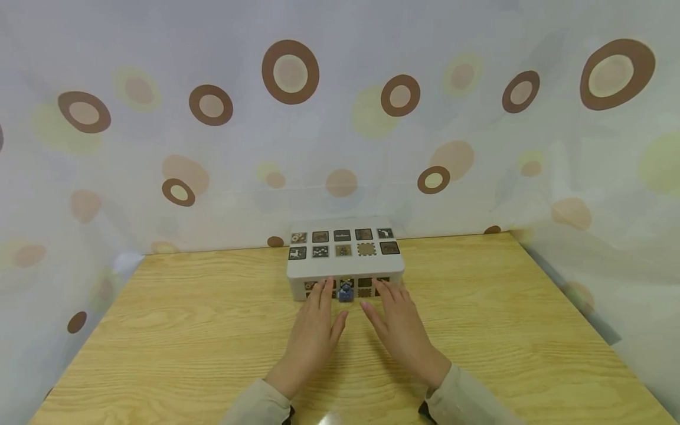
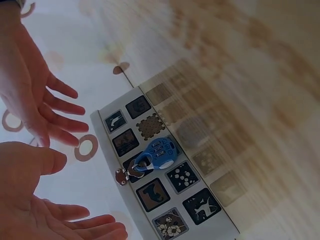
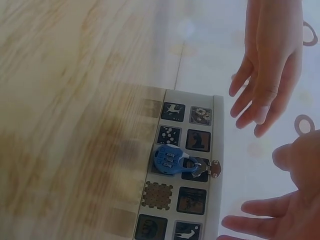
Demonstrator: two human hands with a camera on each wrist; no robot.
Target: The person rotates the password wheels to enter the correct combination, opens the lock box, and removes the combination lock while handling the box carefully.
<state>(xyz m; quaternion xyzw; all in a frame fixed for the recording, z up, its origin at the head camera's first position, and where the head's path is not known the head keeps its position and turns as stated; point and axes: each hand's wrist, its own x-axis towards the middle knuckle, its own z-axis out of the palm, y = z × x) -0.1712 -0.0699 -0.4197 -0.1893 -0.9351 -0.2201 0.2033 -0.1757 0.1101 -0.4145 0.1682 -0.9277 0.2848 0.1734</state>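
A white box (image 1: 345, 264) with square picture tiles on its lid and front lies on the table. From the metal clasp (image 2: 131, 174) on its front hangs a blue combination padlock (image 2: 159, 154), its number dials visible in both wrist views. My left hand (image 1: 312, 327) is held just left of the padlock, fingers straight and pointing at the box. On the other side, my right hand (image 1: 402, 330) mirrors it, thumb apart from the fingers. Neither hand holds anything. Whether the fingertips touch the box front cannot be told from the head view.
The light wooden table (image 1: 202, 336) extends to both sides of the box. Behind it and along the sides hangs a white curtain (image 1: 340, 147) printed with brown, yellow and peach circles. The box's back edge is close to this curtain.
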